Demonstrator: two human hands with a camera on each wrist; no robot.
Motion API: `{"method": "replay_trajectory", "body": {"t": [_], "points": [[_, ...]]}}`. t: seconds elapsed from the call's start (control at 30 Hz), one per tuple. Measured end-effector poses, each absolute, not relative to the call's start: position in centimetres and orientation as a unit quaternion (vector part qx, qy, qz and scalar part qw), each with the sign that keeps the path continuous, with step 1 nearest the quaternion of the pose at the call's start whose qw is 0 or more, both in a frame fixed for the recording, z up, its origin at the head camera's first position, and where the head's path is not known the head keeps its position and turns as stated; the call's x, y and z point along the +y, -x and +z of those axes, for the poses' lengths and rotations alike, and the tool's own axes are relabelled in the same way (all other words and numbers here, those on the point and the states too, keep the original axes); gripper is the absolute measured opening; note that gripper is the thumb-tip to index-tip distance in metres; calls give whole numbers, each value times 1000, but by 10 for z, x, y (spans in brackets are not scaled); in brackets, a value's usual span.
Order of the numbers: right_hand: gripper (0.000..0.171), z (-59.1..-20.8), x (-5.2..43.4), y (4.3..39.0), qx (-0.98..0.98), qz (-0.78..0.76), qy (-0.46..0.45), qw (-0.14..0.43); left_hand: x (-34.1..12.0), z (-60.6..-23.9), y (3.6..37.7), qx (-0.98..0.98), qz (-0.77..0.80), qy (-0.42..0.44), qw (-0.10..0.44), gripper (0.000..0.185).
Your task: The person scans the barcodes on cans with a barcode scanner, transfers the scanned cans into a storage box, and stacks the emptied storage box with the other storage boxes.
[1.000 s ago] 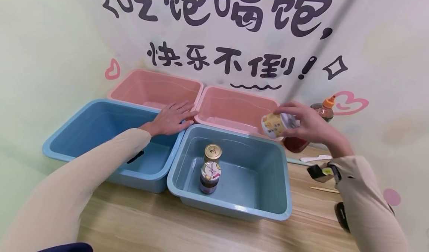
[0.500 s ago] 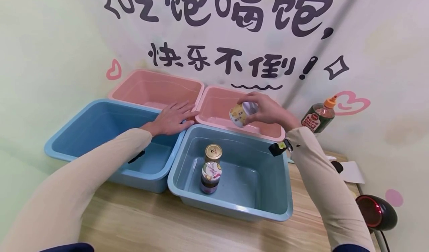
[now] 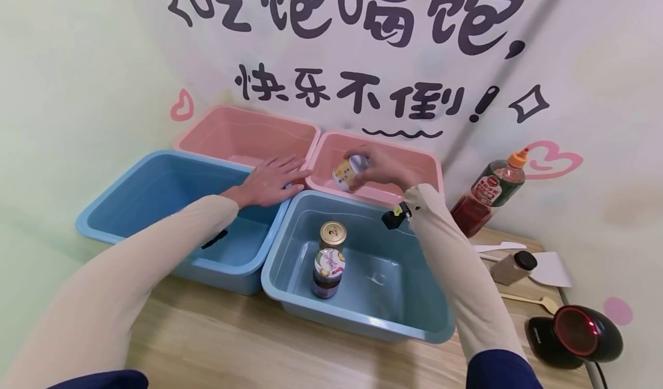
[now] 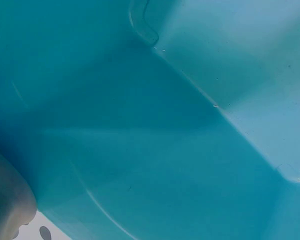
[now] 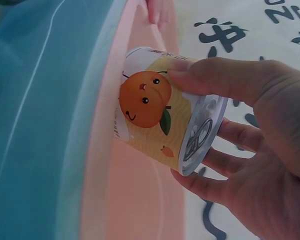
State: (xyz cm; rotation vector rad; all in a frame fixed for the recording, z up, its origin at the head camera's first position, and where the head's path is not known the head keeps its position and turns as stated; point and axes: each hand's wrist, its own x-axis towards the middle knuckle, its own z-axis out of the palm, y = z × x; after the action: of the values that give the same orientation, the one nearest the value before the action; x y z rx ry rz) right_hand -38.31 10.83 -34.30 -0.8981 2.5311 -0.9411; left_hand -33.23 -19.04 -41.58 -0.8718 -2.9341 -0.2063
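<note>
My right hand (image 3: pixel 380 167) grips a small pull-tab can (image 5: pixel 155 107) with an orange fruit face on its yellow and white label. In the head view the can is tilted, inside the outline of the right pink bin (image 3: pixel 414 153). The right wrist view shows my thumb on one side of it and fingers round the other, near the lid. My left hand (image 3: pixel 271 182) rests with fingers spread where the rims of the bins meet. Two jars stand in the right blue bin (image 3: pixel 373 320): a gold-lidded jar (image 3: pixel 333 235) and a jar with a patterned lid (image 3: pixel 328 271).
The left blue bin (image 3: pixel 103 219) and left pink bin (image 3: pixel 228 127) stand to the left. On the right are a red sauce bottle (image 3: pixel 489 190), a black-capped shaker (image 3: pixel 514 267), a white spatula (image 3: pixel 551 271), a yellow spoon (image 3: pixel 544 304) and a black device with a red ring (image 3: pixel 585 331).
My right hand has carried the can leftward from beside the sauce bottle, then lower over the right pink bin. My left hand has stayed on the rims.
</note>
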Motion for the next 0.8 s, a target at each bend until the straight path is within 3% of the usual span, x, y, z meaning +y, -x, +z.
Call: {"method": "replay_trajectory", "body": {"t": [0.23,0.67,0.8], "points": [[43,-362,89,400,878,-312,323,163,-190,-414,332,-957,-70,280,32,59],[37,-392,67,413,899,-251,263,243,-192,-416,331,-954,-74,285,50,59],[35,-401,67,417,904,-229,280,229,-192,-415,331,-954,-76,285,51,59]]}}
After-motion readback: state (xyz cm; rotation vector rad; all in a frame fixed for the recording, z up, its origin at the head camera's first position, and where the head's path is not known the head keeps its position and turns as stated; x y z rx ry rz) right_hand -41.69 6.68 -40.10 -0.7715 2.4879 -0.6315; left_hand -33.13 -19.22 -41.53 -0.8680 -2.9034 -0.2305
